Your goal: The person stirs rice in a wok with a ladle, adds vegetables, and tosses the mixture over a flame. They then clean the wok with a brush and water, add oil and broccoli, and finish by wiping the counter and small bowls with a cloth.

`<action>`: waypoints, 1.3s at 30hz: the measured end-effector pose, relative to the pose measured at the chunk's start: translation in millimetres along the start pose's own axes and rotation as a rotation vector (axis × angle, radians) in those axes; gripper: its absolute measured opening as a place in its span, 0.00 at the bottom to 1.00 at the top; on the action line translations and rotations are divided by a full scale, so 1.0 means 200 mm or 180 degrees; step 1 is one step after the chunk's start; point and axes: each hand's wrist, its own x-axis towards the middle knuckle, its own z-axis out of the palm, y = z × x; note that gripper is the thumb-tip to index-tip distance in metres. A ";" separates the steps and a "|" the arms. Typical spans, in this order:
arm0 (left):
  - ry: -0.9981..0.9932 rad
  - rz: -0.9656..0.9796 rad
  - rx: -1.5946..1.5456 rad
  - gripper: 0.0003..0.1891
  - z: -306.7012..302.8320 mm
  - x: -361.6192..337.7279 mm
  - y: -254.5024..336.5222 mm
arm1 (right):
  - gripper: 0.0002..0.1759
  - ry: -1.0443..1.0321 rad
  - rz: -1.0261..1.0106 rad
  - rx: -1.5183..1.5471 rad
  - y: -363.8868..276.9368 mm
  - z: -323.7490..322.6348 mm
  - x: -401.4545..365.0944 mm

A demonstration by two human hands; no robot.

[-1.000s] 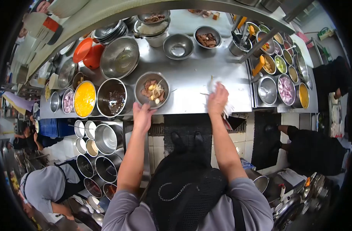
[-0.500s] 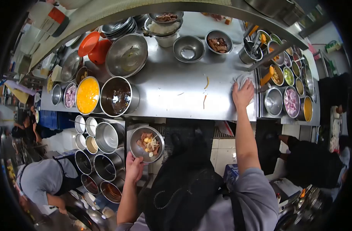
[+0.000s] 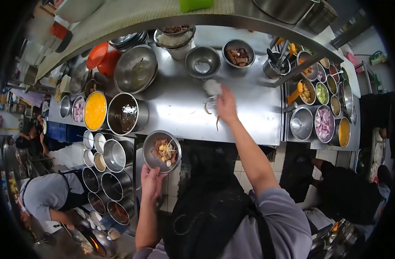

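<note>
The right hand (image 3: 227, 103) has dragged the cloth (image 3: 212, 87) from the right end of the surface (image 3: 258, 116) to its middle, so the wiping has moved left. Its fingers are bunched on the cloth, gripping it. Two scraps (image 3: 217, 123) lie just beside the hand. The left hand (image 3: 152, 181) has its fingers closed on the near rim of the bowl (image 3: 162, 151). The bowl of meat is off the surface's near edge, much where it was a moment ago, right of the pots (image 3: 116, 154).
</note>
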 end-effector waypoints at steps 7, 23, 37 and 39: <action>-0.0059 0.0112 -0.0227 0.15 0.22 0.61 0.03 | 0.28 0.0661 0.0614 -0.1639 0.45 -0.46 0.09; -0.0341 -0.0085 -0.0414 0.16 1.19 1.30 -0.09 | 0.30 0.0989 0.0281 -0.0681 0.22 -0.43 -0.11; -0.0503 -0.0518 0.0423 0.29 0.38 0.24 -0.15 | 0.30 0.0240 -0.0160 -0.1276 0.22 -0.11 0.20; -0.0010 -0.0861 0.0597 0.29 0.12 0.07 -0.23 | 0.29 0.0106 -0.0273 -0.1084 0.18 0.03 0.32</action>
